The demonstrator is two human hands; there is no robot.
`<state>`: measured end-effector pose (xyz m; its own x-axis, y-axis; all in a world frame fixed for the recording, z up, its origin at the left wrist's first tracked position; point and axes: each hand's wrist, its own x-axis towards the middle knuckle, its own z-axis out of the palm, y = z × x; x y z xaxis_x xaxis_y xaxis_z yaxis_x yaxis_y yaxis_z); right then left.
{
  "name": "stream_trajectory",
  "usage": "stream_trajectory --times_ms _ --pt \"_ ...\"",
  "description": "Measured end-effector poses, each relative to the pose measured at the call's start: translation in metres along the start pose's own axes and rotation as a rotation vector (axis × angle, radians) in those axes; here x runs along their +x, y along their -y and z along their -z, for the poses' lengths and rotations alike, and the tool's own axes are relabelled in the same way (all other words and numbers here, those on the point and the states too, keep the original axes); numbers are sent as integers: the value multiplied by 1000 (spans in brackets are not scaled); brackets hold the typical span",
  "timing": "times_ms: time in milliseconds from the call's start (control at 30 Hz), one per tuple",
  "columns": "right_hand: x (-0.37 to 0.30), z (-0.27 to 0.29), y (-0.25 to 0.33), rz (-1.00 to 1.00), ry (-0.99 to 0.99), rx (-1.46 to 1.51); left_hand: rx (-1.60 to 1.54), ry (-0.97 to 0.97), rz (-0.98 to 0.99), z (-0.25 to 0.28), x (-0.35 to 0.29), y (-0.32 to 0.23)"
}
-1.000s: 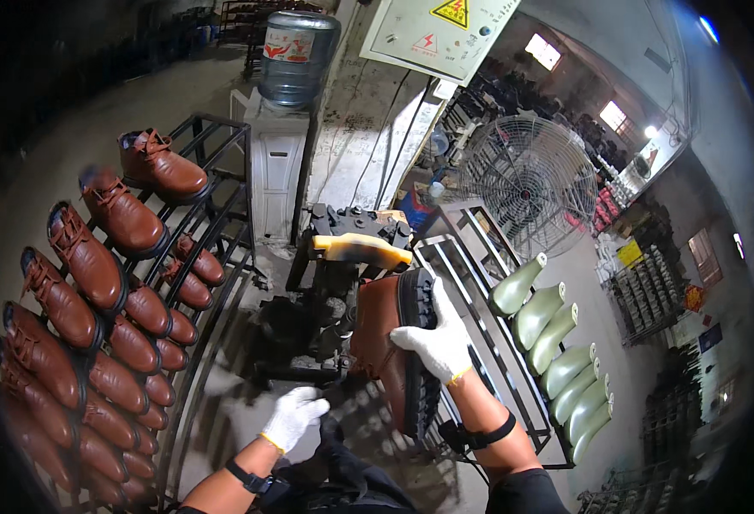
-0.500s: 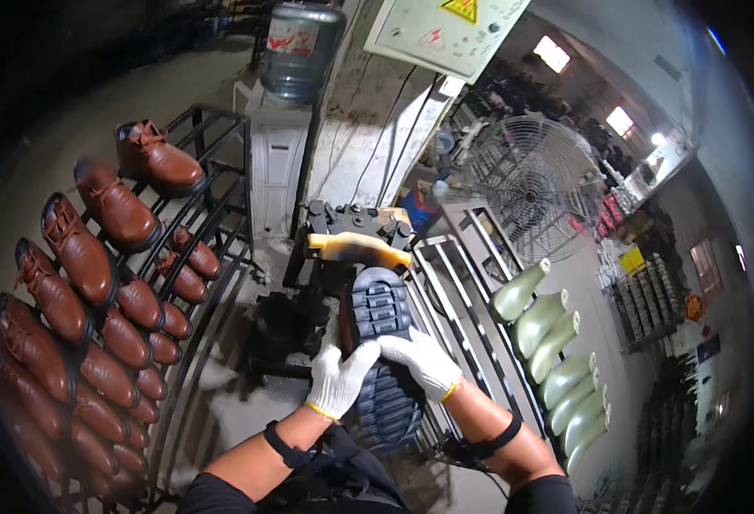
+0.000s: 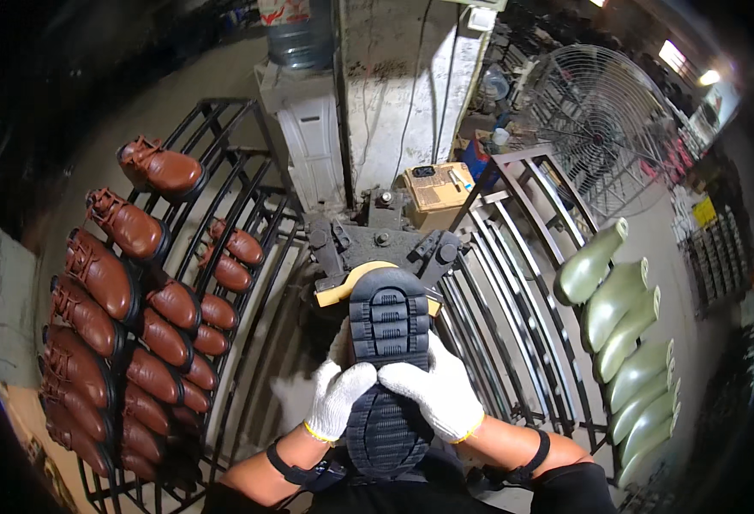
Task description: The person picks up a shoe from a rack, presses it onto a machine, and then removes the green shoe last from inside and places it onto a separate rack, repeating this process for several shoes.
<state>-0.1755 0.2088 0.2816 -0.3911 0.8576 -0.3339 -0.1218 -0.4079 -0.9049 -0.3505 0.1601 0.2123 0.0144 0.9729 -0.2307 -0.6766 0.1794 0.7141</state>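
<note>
Gripping a shoe with a black, ribbed rubber sole [image 3: 390,330], the person has it just on the near side of a dark metal machine [image 3: 360,244]. The left hand in a white knit glove [image 3: 341,398] and the right hand in a matching glove [image 3: 443,392] press thumbs on the sole's middle; the other fingers are mostly hidden, so I can't tell how they sit. Smooth gloves might slip, and the shoe could twist or drop. It hides part of the machine's curved yellow pad [image 3: 338,290], so a blind push could go crooked or bump fingers.
</note>
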Motion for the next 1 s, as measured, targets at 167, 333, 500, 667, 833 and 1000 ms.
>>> stream_trajectory --times_ms 167,333,500,667,833,1000 --pt "-34 -18 -33 63 -21 216 72 -40 -34 11 -20 10" --pt "-50 -8 -78 230 -113 -88 197 107 -90 17 -38 22" --pt "-50 -18 -98 359 -232 -168 170 186 33 27 -51 25" --pt "-55 -38 -116 412 -388 -141 1082 125 -633 68 -51 80" --pt "-110 -43 -193 406 -580 -378 968 46 -148 55 -142 62" --pt "-195 -18 -240 -58 269 -535 660 505 -133 149 -201 61"
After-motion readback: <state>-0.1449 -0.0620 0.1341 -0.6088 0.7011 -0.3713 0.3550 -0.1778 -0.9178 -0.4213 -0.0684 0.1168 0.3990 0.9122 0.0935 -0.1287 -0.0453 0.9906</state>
